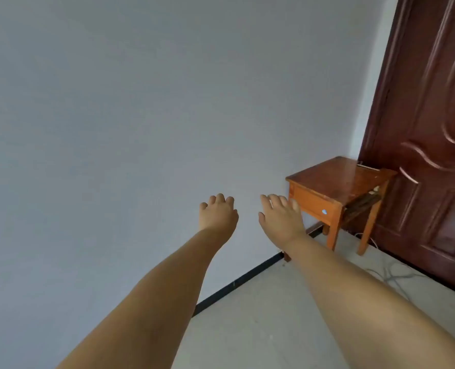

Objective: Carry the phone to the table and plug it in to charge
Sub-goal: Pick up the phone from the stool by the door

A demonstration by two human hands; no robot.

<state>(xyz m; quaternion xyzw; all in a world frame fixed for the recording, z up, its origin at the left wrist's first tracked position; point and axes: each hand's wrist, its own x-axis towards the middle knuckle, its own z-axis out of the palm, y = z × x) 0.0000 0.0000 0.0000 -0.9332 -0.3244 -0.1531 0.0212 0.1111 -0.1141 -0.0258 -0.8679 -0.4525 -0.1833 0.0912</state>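
- The left hand (218,212) is stretched forward, back upward, with its fingers loosely curled and slightly apart; it holds nothing.
- The right hand (281,217) reaches out just beside it, back upward too, fingers extended and gently spread, also with nothing in it.
- Both bare forearms run from the bottom of the view up to the hands, which are raised in front of a plain pale wall (141,115).
- The fingertips of the right hand overlap, in the view, the near left corner of a small wooden desk (338,179); whether they touch it cannot be told.
- The desk stands in the corner of the room, between the wall and a dark brown panelled door (431,129).
- On the desk's far right edge lies a thin flat thing (367,165), too small to identify; the phone cannot be made out with certainty anywhere, and it is in neither hand.
- The desk's front panel bears a small pale sticker (324,211).
- On the light floor (274,315) to the right of the desk's legs, thin pale cables (391,275) trail along the foot of the door.
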